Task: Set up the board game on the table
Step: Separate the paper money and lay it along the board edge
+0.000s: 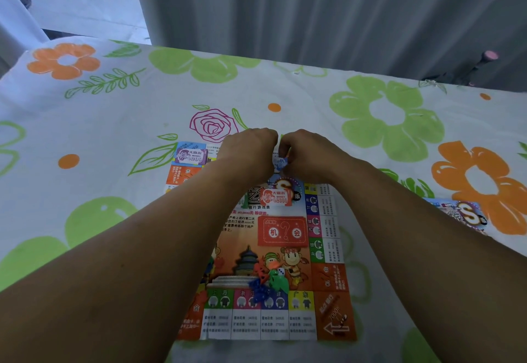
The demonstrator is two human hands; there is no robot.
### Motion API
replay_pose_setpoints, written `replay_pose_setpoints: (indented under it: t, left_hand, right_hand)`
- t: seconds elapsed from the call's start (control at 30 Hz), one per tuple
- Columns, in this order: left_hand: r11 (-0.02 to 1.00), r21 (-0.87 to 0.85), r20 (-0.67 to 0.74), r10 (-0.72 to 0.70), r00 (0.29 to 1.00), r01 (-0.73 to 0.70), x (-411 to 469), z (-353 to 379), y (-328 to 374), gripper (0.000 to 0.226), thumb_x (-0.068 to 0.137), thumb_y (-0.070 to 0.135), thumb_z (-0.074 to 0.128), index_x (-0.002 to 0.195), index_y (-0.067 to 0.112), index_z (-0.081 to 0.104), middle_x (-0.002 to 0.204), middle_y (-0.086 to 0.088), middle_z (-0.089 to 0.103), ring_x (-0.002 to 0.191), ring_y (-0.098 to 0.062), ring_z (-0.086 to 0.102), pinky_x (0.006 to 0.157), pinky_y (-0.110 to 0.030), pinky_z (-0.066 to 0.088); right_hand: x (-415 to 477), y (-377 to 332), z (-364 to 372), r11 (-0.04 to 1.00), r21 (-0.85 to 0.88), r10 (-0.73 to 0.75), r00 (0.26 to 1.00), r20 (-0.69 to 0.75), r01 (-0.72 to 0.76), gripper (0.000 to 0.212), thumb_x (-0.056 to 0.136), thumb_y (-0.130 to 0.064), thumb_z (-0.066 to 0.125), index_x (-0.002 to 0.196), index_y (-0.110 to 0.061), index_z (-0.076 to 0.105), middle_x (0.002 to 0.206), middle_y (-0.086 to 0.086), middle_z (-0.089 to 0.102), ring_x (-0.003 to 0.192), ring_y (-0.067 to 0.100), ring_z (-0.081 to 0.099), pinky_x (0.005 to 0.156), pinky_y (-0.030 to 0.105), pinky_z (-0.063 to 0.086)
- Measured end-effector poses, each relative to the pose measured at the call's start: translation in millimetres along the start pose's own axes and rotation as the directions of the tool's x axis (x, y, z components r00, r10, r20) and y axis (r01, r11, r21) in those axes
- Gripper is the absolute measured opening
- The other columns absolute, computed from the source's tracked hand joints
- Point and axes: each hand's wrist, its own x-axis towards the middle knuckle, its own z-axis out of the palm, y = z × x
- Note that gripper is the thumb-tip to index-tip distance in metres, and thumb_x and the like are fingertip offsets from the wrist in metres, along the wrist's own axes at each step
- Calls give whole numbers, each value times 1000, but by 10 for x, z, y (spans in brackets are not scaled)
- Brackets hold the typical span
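A table under a white cloth (119,123) printed with green and orange flowers stands before a grey curtain (313,11). A paper game board (273,251) lies flat on the cloth, straight in front of the person, its near edge toward them and its long axis running away toward the curtain; the print reads upright from the person's side.

At the board's far left corner lies a purple money note (190,155), flat, its long side across the table. Just right of it the left hand (251,150) is curled, knuckles up, at the board's far edge. Whether it grips anything I cannot tell. It touches the right hand (305,153), whose fingers pinch a small blue-and-white paper (281,160) between the two hands.

On the board's middle lies a red note (275,197). Nearer the person, a heap of red, blue and green plastic pieces (266,280) with a white die (281,271) sits on the board. At the far right, a second printed sheet (462,214) lies on the cloth, apart from the board.
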Motion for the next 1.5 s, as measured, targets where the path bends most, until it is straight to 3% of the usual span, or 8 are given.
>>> replay_pose_setpoints:
  t: [0.4, 1.03, 1.2, 1.33, 1.5]
  left_hand:
    - [1000, -3, -8, -18, 1000, 18, -11, -15, -7, 47, 84, 18, 71, 128, 18, 56, 120, -3, 65, 110, -26, 61, 87, -39, 49]
    - [999, -33, -17, -20, 1000, 20, -22, -7, 5, 45, 86, 14, 68, 129, 16, 55, 122, -4, 64, 112, -26, 60, 87, -40, 51]
    - [998, -59, -12, -23, 1000, 22, -42, -39, 7, 45, 86, 14, 69, 129, 17, 56, 122, -4, 64, 111, -25, 60, 80, -35, 47]
    - [990, -139, -10, -37, 999, 35, -62, -137, -27, 55, 82, 14, 71, 135, 19, 55, 129, -3, 63, 115, -24, 60, 88, -37, 50]
    - [926, -351, -117, -188, 975, 136, -94, -346, -133, 54, 79, 6, 56, 131, 19, 59, 125, -1, 67, 115, -25, 60, 98, -42, 51]
  right_hand:
    - [8, -12, 13, 1000, -19, 17, 1000, -14, -18, 36, 77, -33, 81, 105, -23, 60, 109, 1, 63, 94, 23, 61, 82, 40, 54]
    - [20, -11, 36, 1000, -5, 15, 1000, -24, -15, 31, 80, -29, 78, 105, -25, 61, 113, 2, 62, 97, 24, 60, 85, 41, 54]
    - [-3, -19, 12, 1000, -17, 8, 1000, -16, -8, 34, 81, -28, 78, 110, -21, 61, 113, 2, 62, 96, 24, 60, 84, 40, 53]
    - [-15, -23, -69, 999, 33, 10, 999, -47, -9, 37, 81, -28, 78, 113, -21, 60, 111, 0, 59, 96, 22, 59, 84, 39, 52]
    - [2, 63, -175, 988, 151, 37, 991, -131, -17, 20, 87, -21, 71, 102, -25, 59, 103, -3, 59, 95, 21, 59, 76, 33, 46]
